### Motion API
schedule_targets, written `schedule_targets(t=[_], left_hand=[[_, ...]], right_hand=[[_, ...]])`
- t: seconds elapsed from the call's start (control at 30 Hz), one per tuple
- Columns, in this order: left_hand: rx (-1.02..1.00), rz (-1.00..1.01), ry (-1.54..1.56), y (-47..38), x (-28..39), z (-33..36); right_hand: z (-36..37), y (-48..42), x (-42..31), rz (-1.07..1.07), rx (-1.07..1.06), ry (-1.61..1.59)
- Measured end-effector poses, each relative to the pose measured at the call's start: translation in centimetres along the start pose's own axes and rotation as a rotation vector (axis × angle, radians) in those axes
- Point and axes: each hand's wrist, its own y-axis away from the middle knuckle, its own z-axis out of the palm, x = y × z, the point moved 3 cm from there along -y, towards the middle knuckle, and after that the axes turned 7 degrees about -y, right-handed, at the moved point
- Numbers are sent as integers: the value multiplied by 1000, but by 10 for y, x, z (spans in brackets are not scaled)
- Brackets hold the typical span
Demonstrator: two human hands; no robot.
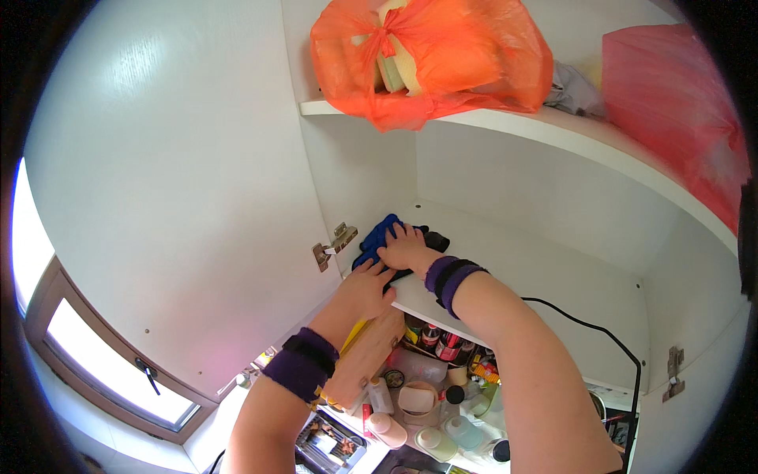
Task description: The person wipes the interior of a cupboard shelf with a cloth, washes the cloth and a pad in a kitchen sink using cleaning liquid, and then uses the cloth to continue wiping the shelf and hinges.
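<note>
Inside a white wall cabinet, a bunched blue and black cloth item [379, 234] lies at the left end of the lower shelf [503, 255]. My right hand [405, 246] presses on it from above, fingers spread. My left hand [364, 287] rests at its near edge, by the shelf's front, fingers a little apart and pointing into the cabinet. Neither hand is closed around the cloth. Each wrist wears a dark purple band with a black strap.
A knotted orange plastic bag [462, 53] and a red bag [669, 106] sit on the upper shelf [503, 124]. The cabinet door [172, 178] stands open at left, its metal hinge [333, 246] near my left hand. Below are several bottles [435, 441], a wooden board [361, 361] and a black cable [610, 329].
</note>
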Motion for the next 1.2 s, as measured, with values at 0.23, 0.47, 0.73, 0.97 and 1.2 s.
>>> schedule_targets(t=[0.23,0.47,0.73,0.97,1.2], left_hand=[[164,21,9,48,1,-7],[127,-144,56,97,30,-10],[280,-97,237,160,45,-39],[256,-399,479,171,43,-73],[555,-425,664,130,17,-61]], right_hand=[[16,44,-31,-145,74,-9],[27,92,-53,-412,263,-30],[0,168,-68,-259,147,-307],[-33,192,-16,-52,-179,-327],[-56,202,-9,316,-300,-1798]])
